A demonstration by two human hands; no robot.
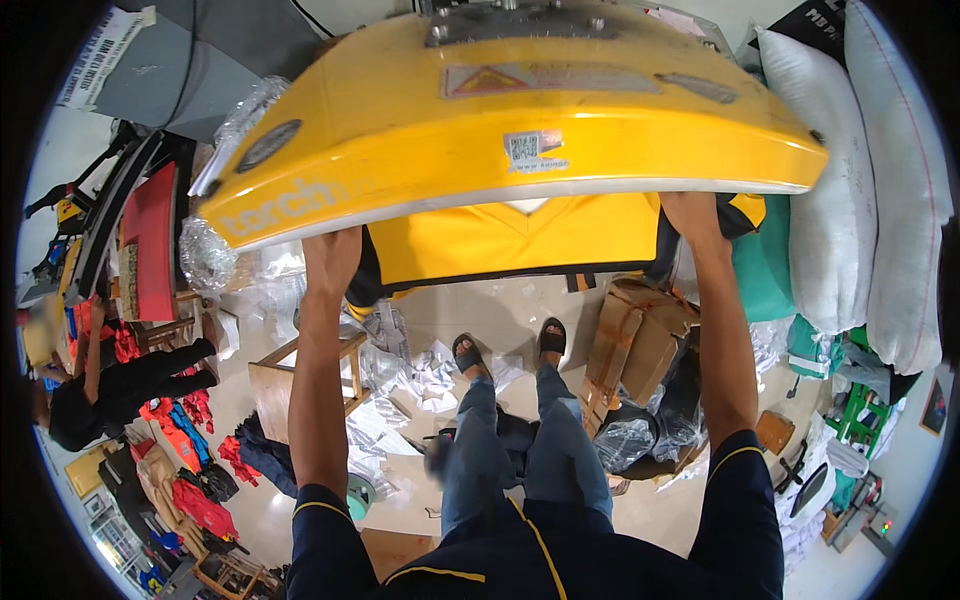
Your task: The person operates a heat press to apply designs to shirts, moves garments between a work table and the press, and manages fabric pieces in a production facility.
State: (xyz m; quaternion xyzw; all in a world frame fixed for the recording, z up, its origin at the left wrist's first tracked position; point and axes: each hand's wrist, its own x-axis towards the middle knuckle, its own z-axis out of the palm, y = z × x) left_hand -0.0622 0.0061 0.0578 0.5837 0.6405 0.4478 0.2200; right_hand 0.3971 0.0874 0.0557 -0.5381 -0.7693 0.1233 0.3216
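Note:
A large yellow press head [480, 150], looking like the upper part of a heat press, spans the top of the head view. Beneath it lies a yellow and black garment [450, 245] with a V-shaped neckline, its near edge hanging out toward me. My left hand [335, 255] reaches under the press at the garment's left side, by a black part of it. At the right side, my right hand [690, 212] touches or nears the black portion. The press hides the fingers of both hands, so their grip does not show.
Cardboard boxes [640, 340] and plastic bags stand below right. White sacks [825, 190] lean at the far right. A wooden stool [285, 375] and scattered papers [390, 425] are at left. Another person [110, 385] is among clothes at the far left.

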